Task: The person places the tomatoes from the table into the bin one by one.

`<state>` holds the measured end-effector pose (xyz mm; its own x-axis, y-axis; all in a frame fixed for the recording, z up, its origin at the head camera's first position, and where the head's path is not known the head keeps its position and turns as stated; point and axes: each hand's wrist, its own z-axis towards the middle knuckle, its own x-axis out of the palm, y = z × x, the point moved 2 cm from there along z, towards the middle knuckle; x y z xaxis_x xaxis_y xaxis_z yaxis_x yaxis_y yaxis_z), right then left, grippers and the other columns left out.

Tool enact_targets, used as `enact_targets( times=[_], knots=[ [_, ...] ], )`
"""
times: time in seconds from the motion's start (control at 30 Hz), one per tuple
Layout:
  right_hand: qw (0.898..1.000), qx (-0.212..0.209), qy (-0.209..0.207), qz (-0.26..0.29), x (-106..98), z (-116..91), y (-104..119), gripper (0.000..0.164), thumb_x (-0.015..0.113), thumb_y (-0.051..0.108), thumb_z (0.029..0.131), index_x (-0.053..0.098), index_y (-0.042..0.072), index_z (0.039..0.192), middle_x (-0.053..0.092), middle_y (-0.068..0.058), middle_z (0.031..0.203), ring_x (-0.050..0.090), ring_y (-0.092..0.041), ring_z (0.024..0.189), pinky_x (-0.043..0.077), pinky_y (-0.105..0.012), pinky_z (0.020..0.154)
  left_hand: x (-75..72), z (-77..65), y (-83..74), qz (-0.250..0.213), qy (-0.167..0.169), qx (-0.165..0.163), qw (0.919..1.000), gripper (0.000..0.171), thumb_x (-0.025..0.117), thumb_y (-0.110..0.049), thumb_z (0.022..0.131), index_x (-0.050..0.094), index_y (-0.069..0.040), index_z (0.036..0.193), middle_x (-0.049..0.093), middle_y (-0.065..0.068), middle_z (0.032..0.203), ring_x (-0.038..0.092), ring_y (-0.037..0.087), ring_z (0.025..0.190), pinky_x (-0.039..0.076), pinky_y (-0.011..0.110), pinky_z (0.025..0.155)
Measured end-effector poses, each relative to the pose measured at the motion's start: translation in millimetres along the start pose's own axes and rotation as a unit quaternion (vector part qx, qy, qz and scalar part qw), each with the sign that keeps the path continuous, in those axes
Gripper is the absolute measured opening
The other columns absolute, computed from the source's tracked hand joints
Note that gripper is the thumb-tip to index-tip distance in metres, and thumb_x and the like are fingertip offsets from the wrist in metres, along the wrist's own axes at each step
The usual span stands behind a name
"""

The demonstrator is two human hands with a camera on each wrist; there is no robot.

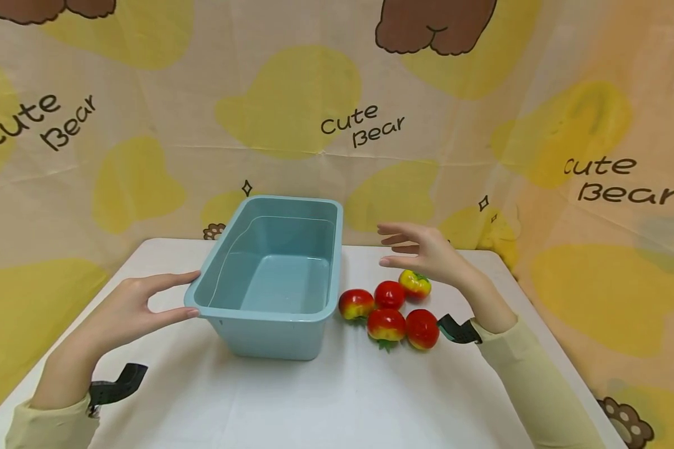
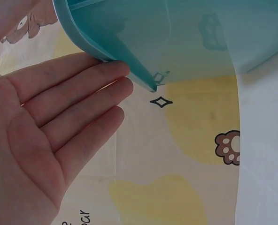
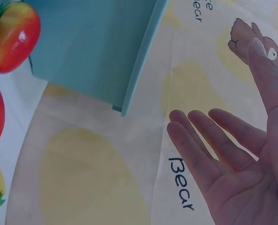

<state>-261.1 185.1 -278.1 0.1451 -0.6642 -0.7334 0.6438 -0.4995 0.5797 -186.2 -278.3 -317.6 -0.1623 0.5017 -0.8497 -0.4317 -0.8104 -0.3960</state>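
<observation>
Yellow-patched cloth [image 1: 292, 181] is hung behind and beside a white table [image 1: 359, 405], on which a light blue tub [image 1: 269, 340] is set with its length pointed away from the viewer. Five fruits [image 1: 386, 324], coloured in red and yellow, are clustered just to the right of the tub, all of them outside it. At the tub's near left corner, the rim [image 1: 258, 316] is touched by the thumb and forefinger of the left hand [image 1: 126, 310], whose fingers are held straight rather than curled into a grip. Nothing is held by the right hand [image 1: 429, 252]: it is poised near the yellowest fruit [image 1: 412, 285], with the thumb spread from the relaxed fingers, and no fruit is seen to be touched by it. From this, the step in hand is judged to be a steadying of the tub while the fruits are reached for. For one to be picked up, the right hand would need to be lowered and its fingers curved around a smooth, round side without the neighbours being rolled away; only light contact would be called for at the rim, lest the tub be pushed askew.
</observation>
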Motion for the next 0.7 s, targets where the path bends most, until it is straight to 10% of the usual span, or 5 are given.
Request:
enact_targets(
  times=[0.7],
  knots=[
    [0.998, 0.062, -0.003, 0.024, 3, -34, -29, 0.057, 0.076, 0.023, 0.081, 0.054, 0.013, 0.133, 0.058, -0.006, 0.132, 0.061, -0.025, 0.113, 0.050, -0.044, 0.094, -0.7, -1.2, -1.0, -0.001, -0.004, 0.004, 1.0000, 0.056, 0.078, -0.041, 0.076, 0.061, -0.029, 0.127, 0.065, -0.006, 0.122, 0.047, -0.012, 0.110, 0.034, 0.003, 0.084]
  ],
)
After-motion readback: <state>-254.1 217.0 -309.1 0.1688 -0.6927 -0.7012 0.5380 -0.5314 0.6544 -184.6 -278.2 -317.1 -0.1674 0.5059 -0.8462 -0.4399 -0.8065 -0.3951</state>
